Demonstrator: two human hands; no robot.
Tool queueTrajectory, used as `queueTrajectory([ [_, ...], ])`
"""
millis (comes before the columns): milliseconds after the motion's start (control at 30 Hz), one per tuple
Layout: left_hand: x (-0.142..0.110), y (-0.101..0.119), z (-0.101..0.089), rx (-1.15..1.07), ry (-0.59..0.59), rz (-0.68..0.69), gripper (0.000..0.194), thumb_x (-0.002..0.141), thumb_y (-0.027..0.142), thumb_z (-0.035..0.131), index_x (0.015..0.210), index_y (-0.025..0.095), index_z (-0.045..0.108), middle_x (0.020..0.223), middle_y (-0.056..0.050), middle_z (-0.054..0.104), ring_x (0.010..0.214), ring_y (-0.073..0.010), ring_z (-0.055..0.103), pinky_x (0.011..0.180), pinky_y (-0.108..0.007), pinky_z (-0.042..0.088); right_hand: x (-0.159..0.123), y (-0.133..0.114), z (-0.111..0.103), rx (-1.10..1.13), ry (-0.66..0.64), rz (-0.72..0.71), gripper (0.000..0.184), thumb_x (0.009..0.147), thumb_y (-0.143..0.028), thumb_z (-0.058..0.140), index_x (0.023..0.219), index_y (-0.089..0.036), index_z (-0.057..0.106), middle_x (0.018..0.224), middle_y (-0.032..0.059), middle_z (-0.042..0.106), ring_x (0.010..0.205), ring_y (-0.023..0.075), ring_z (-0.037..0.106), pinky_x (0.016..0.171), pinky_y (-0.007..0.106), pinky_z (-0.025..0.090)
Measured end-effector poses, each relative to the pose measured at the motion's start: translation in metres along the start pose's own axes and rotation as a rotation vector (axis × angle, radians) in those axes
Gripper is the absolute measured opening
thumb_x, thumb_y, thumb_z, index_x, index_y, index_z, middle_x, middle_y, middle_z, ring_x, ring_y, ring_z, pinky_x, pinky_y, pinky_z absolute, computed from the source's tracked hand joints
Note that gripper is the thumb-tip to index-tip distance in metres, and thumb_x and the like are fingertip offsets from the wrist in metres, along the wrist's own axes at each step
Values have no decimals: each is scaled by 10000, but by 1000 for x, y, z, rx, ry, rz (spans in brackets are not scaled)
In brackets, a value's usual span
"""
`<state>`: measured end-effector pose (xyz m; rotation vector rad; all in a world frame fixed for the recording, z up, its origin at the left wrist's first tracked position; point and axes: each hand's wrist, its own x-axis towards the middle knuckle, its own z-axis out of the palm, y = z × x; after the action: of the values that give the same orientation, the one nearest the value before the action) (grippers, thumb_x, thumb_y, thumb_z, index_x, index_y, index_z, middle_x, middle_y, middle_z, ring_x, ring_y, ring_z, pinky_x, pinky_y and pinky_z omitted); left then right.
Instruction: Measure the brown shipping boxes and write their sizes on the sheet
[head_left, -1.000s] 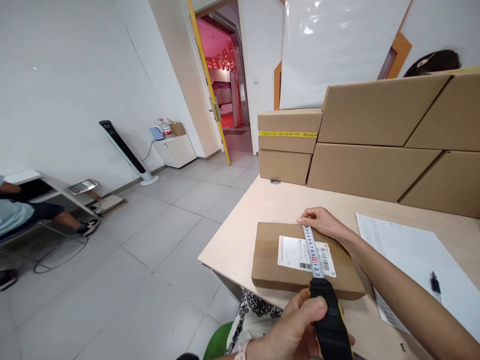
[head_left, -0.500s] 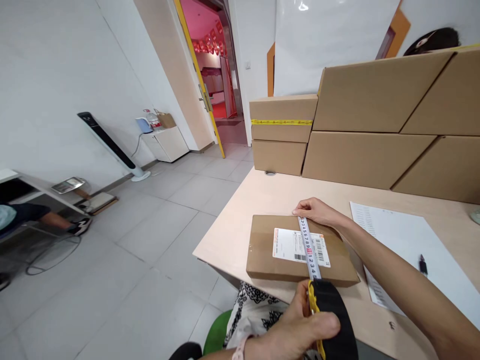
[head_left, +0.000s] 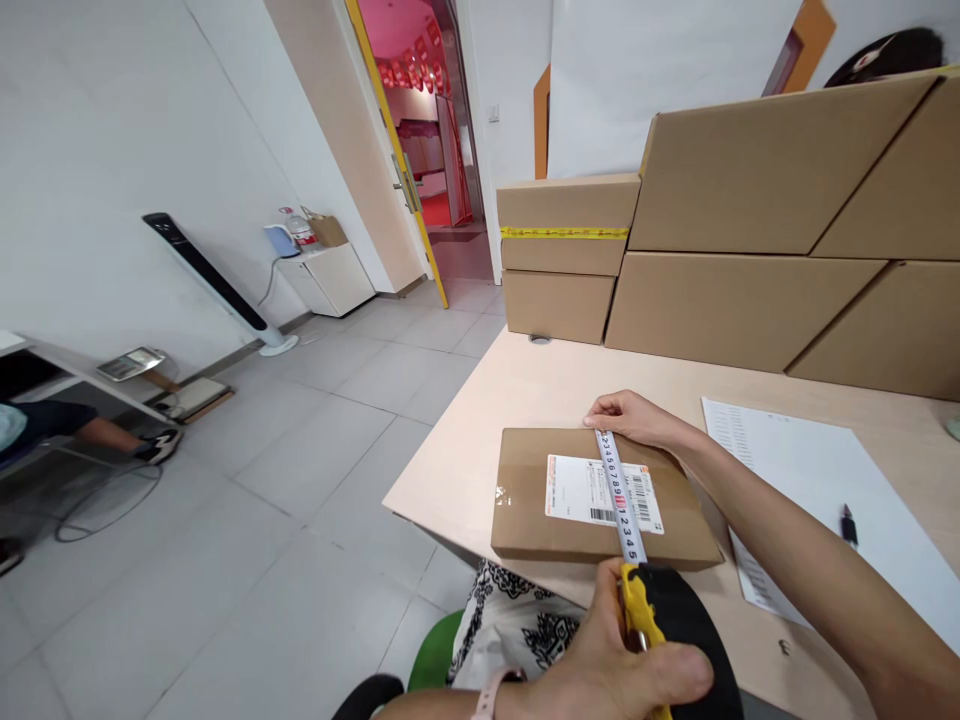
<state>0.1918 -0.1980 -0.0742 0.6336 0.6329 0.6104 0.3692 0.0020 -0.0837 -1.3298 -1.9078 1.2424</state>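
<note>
A flat brown cardboard box [head_left: 525, 500] lies on the desk near its front left corner, with a white shipping label [head_left: 571, 490] on top. Across the box and label runs the numbered blade [head_left: 619, 495] of a tape measure. My left hand [head_left: 600, 655], with a pink band at the wrist, is wrapped round the black and yellow tape measure case [head_left: 686, 620] just off the box's near edge. At the far edge, my right hand [head_left: 630, 415] pinches the blade's end against the box; the tip itself is hidden by the fingers.
Printed paper sheets [head_left: 810, 480] with a pen [head_left: 848, 525] on them lie to the right. Stacked cartons [head_left: 742, 300] line the back of the desk [head_left: 450, 470], one banded with yellow tape [head_left: 564, 233]. A seated person's leg [head_left: 112, 440] shows far left.
My left hand has shifted slightly right and turned the tape measure case, so more of its yellow side shows. My right hand stays at the box's far edge. The view has tilted slightly.
</note>
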Motion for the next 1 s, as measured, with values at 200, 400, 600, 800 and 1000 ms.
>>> queueTrajectory([
  [200, -5, 8, 3, 17, -34, 3, 738, 514, 459, 911, 990, 212, 405, 817, 39, 501, 663, -78, 438, 650, -254, 322, 0, 1, 1, 14, -17, 0, 397, 725, -570, 692, 738, -173, 691, 673, 1, 625, 639, 145, 530, 638, 295, 401],
  [400, -3, 7, 4, 18, 8, -18, 757, 472, 435, 917, 995, 206, 419, 827, 31, 503, 689, -84, 433, 674, -263, 333, 0, -1, 1, 10, -21, 6, 400, 730, -576, 685, 734, -176, 693, 663, -1, 618, 638, 144, 524, 630, 296, 399],
  [600, -3, 6, 6, -17, 15, -43, 736, 468, 389, 922, 969, 212, 412, 783, 47, 519, 642, -66, 446, 641, -245, 341, -1, -4, 1, 12, -25, 16, 404, 722, -580, 687, 730, -176, 692, 664, -1, 618, 640, 146, 526, 635, 298, 398],
  [800, -4, 8, 7, -11, 13, -39, 748, 462, 420, 924, 965, 211, 412, 774, 57, 517, 630, -55, 435, 624, -231, 337, -1, -4, 1, 17, -23, 21, 408, 727, -582, 686, 734, -174, 690, 671, 1, 617, 644, 147, 520, 637, 301, 395],
  [1000, -3, 7, 7, -14, 22, -43, 796, 434, 446, 934, 977, 204, 405, 773, 49, 522, 645, -61, 447, 641, -239, 340, -1, -5, 1, 24, -28, 18, 405, 717, -583, 696, 721, -179, 686, 655, -5, 606, 632, 144, 510, 638, 305, 387],
])
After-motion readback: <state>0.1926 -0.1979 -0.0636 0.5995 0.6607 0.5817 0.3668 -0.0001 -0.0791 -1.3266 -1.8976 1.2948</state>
